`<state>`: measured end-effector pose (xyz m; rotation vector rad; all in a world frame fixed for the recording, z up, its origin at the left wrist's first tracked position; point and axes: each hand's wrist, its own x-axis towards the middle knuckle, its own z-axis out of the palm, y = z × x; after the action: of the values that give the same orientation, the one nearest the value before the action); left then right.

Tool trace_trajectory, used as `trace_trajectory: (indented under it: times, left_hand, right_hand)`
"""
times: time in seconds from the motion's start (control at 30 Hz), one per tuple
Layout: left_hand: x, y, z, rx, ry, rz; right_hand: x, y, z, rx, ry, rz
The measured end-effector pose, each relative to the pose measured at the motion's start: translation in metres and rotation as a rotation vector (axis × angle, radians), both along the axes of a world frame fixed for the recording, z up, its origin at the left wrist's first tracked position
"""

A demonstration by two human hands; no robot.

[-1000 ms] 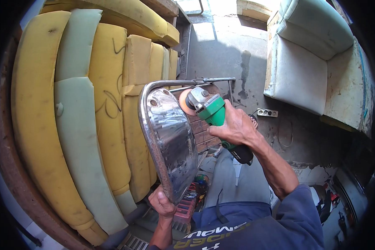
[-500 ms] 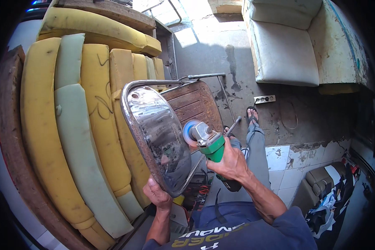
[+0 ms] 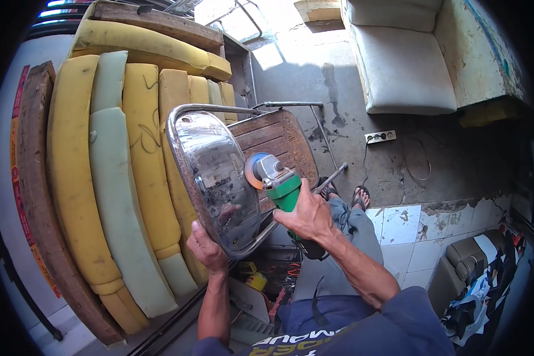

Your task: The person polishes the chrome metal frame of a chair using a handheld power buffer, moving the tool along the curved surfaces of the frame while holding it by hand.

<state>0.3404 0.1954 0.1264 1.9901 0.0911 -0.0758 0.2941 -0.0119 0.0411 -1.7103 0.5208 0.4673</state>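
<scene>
A metal chair with a shiny chrome backrest (image 3: 210, 166) is tilted on its side toward me, its rusty slatted seat (image 3: 270, 136) behind. My left hand (image 3: 207, 249) grips the backrest's lower rim, thumb on top. My right hand (image 3: 311, 216) is wrapped round a green angle grinder (image 3: 282, 190) with a silver head, whose round disc (image 3: 254, 170) is at the right side of the backrest, apparently touching it. Part of the grinder's body is hidden under my right hand and wrist.
Yellow and pale green foam pieces (image 3: 145, 160) lie at left within wooden boards (image 3: 35, 184). A worn white armchair (image 3: 403, 71) stands top right. A power strip (image 3: 381, 136) lies on the floor (image 3: 344, 95); tools (image 3: 288, 273) are below me, folded material (image 3: 469, 279) bottom right.
The grinder moved down along the backrest from its upper part, then slightly left. The chair and both my hands sit a little higher and further left in view, and the surroundings shifted as my head moved.
</scene>
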Motion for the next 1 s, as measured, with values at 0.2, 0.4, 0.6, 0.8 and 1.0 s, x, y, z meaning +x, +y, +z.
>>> trace_trajectory:
  times: [0.2,0.4,0.6,0.8,1.0]
  left_hand:
    - [-0.002,0.01,0.004,0.222,0.004,0.014]
    - [-0.002,0.009,0.001,0.256,-0.024,0.035]
    - [-0.004,0.027,-0.006,0.253,0.021,0.053]
    - [-0.005,0.014,-0.001,0.38,-0.172,0.027]
    - [-0.005,0.018,0.002,0.286,-0.004,0.022]
  right_hand:
    - [-0.022,0.012,0.002,0.041,-0.062,0.004]
    - [-0.015,0.021,0.014,0.039,-0.127,-0.043]
    - [-0.015,0.033,0.04,0.052,-0.086,-0.07]
    - [-0.018,0.042,0.07,0.045,-0.144,-0.047]
    - [-0.003,0.039,0.08,0.007,-0.117,-0.056]
